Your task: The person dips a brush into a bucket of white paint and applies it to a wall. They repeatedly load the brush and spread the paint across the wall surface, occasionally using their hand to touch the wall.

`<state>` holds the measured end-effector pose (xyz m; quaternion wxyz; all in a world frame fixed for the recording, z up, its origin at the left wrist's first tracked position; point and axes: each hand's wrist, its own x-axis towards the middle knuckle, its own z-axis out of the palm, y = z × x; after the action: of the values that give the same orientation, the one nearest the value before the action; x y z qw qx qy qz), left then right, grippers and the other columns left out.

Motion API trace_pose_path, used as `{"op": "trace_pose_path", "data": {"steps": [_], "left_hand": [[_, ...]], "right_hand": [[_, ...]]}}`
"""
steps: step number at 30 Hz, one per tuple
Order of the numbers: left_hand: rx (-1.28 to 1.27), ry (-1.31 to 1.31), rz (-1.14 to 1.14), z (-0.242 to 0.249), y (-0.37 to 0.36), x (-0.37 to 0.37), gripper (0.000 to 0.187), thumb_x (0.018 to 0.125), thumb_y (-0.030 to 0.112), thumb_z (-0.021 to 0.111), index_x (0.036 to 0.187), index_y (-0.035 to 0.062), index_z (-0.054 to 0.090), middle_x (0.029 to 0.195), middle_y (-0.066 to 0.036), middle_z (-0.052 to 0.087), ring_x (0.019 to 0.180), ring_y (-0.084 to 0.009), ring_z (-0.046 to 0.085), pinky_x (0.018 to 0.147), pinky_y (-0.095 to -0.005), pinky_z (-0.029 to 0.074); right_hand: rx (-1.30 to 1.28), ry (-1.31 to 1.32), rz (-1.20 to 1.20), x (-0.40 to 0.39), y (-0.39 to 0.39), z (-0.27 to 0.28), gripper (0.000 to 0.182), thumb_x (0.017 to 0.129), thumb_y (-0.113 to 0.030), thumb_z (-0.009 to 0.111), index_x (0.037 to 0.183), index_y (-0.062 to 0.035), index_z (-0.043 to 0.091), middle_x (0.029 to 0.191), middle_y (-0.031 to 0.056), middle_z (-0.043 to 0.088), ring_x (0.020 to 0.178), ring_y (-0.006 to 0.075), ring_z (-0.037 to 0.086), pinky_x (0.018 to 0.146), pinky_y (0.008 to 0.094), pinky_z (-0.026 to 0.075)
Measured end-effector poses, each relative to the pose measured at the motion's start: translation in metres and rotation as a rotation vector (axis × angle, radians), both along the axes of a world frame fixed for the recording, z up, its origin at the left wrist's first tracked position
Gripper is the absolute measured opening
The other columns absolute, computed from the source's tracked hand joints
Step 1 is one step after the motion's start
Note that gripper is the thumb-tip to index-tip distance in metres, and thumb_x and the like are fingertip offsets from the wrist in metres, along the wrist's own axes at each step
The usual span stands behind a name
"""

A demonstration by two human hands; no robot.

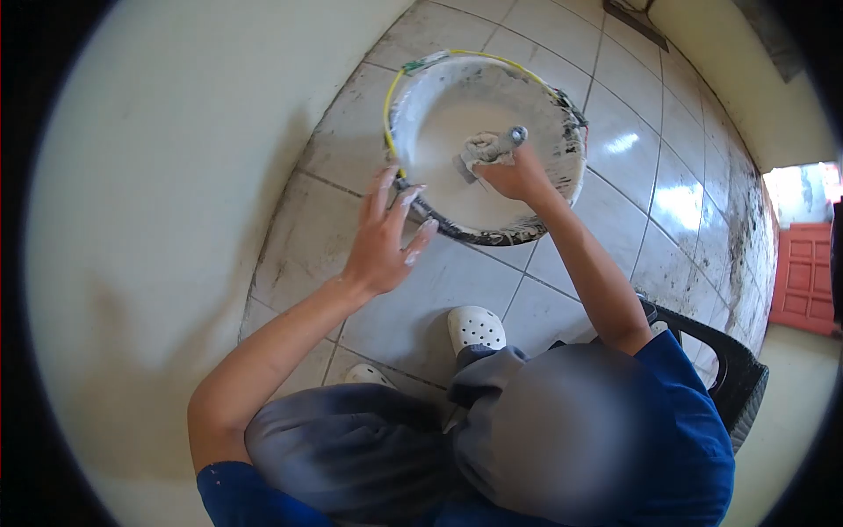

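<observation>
A round bucket stands on the floor in front of me, its dark rim smeared with white. Thick off-white putty lies inside it. Over the putty, my right hand is closed around a putty knife, whose handle is caked in white and whose grey blade points down to the left. My left hand has its fingers spread, with white smears on the fingertips. Those fingertips are right at the near left part of the rim and hold nothing.
A yellow bucket handle rests along the far left rim. Pale floor tiles surround the bucket, beside a plain wall on the left. Below are my white clogs. A black plastic chair stands at my right, and a red door shows beyond.
</observation>
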<state>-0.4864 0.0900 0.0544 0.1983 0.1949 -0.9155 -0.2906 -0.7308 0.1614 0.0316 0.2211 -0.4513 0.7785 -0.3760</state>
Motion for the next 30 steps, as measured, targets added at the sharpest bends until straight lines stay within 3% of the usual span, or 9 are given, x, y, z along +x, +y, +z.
{"op": "trace_pose_path", "data": {"steps": [6,7,10,13,16,18,21,26,30], "left_hand": [[0.223,0.213,0.040,0.025,0.011,0.014,0.036,0.085,0.024,0.058,0.112,0.0027,0.050,0.136,-0.023,0.028,0.128,-0.0373,0.027,0.105,-0.0419,0.024],[0.125,0.297,0.143,0.019,0.008,0.016,0.029,0.086,0.021,0.056,0.107,0.0018,0.052,0.121,-0.019,0.046,0.113,-0.0316,0.046,0.093,-0.0400,0.039],[0.849,0.238,0.327,0.002,-0.011,0.030,0.023,0.085,0.017,0.054,0.103,0.0014,0.053,0.097,-0.013,0.058,0.084,-0.0220,0.058,0.071,-0.0357,0.047],[1.200,0.206,0.542,-0.035,-0.031,0.043,0.023,0.081,0.022,0.056,0.089,0.0004,0.060,0.072,-0.015,0.062,0.075,-0.0301,0.061,0.072,-0.0395,0.048],[0.915,-0.037,0.513,-0.045,-0.038,0.055,0.024,0.079,0.024,0.058,0.089,0.0028,0.061,0.075,-0.016,0.064,0.078,-0.0325,0.062,0.072,-0.0403,0.048],[0.740,-0.044,0.585,-0.044,-0.031,0.051,0.025,0.078,0.027,0.057,0.082,0.0034,0.062,0.077,-0.012,0.064,0.075,-0.0240,0.062,0.065,-0.0367,0.047],[0.612,-0.054,0.513,-0.034,-0.031,0.046,0.024,0.077,0.027,0.058,0.084,0.0043,0.062,0.082,-0.015,0.064,0.082,-0.0313,0.062,0.070,-0.0410,0.047],[0.438,-0.067,0.350,-0.034,-0.029,0.049,0.022,0.075,0.026,0.061,0.084,0.0051,0.060,0.082,-0.016,0.063,0.083,-0.0328,0.061,0.072,-0.0424,0.047],[0.393,-0.207,0.227,-0.045,-0.035,0.055,0.023,0.075,0.025,0.061,0.084,0.0042,0.059,0.084,-0.016,0.062,0.084,-0.0330,0.060,0.072,-0.0429,0.047]], "right_hand": [[0.141,-0.146,0.091,0.013,-0.009,0.002,0.036,0.067,-0.010,0.067,0.102,-0.0042,0.062,0.093,0.0104,0.064,0.082,0.0192,0.062,0.069,0.0303,0.050],[0.202,-0.203,0.066,0.020,-0.010,0.024,0.036,0.069,-0.009,0.066,0.104,-0.0033,0.061,0.095,0.0105,0.064,0.082,0.0182,0.061,0.068,0.0290,0.052],[0.077,-0.477,-0.203,0.040,-0.010,0.068,0.033,0.075,-0.007,0.063,0.107,-0.0004,0.058,0.098,0.0108,0.061,0.082,0.0185,0.061,0.066,0.0265,0.055],[-0.040,-0.466,-0.355,0.037,-0.008,0.066,0.034,0.077,-0.006,0.061,0.110,0.0016,0.055,0.102,0.0120,0.059,0.083,0.0215,0.061,0.069,0.0284,0.057],[-0.182,-0.452,-0.356,0.054,-0.008,0.086,0.035,0.079,-0.007,0.060,0.112,0.0035,0.054,0.103,0.0133,0.059,0.087,0.0216,0.061,0.070,0.0303,0.056],[-0.217,-0.358,-0.244,0.065,-0.013,0.091,0.036,0.080,-0.007,0.058,0.114,0.0040,0.051,0.105,0.0133,0.058,0.090,0.0217,0.060,0.075,0.0315,0.055],[-0.274,-0.575,-0.268,0.058,-0.017,0.097,0.035,0.082,-0.008,0.056,0.115,0.0052,0.049,0.106,0.0129,0.057,0.092,0.0232,0.060,0.080,0.0335,0.054],[-0.532,-0.876,-0.302,0.069,-0.023,0.097,0.035,0.084,-0.010,0.055,0.115,0.0054,0.047,0.109,0.0157,0.055,0.098,0.0260,0.058,0.085,0.0353,0.053],[-0.674,-1.118,-0.366,0.146,-0.036,0.102,0.031,0.087,-0.010,0.053,0.114,0.0047,0.047,0.109,0.0165,0.055,0.099,0.0253,0.056,0.086,0.0349,0.052]]}}
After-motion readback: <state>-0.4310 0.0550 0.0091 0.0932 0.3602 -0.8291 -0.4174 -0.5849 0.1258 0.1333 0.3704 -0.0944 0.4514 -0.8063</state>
